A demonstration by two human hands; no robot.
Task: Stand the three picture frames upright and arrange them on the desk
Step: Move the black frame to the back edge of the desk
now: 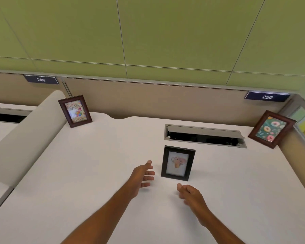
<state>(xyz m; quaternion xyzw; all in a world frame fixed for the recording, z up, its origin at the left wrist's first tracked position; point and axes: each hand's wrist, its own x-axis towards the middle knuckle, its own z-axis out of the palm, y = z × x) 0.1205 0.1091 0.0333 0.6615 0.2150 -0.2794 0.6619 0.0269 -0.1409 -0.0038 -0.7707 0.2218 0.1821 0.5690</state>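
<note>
Three picture frames stand upright on the white desk [88, 173]. A brown frame with a birthday card [75, 111] stands at the back left. Another brown frame with a doughnut picture [271, 129] leans at the back right corner. A black frame with a flower picture [178, 163] stands in the middle. My left hand [142, 175] hovers just left of the black frame, fingers apart, holding nothing. My right hand [189, 192] sits below and in front of that frame, fingers loosely curled, also holding nothing. Neither hand touches the frame.
A cable slot with an open metal flap [204, 135] is set into the desk behind the black frame. A beige partition [148, 97] with number plates 249 [41, 79] and 250 [267, 97] runs along the back. A rounded divider [25, 138] bounds the left side.
</note>
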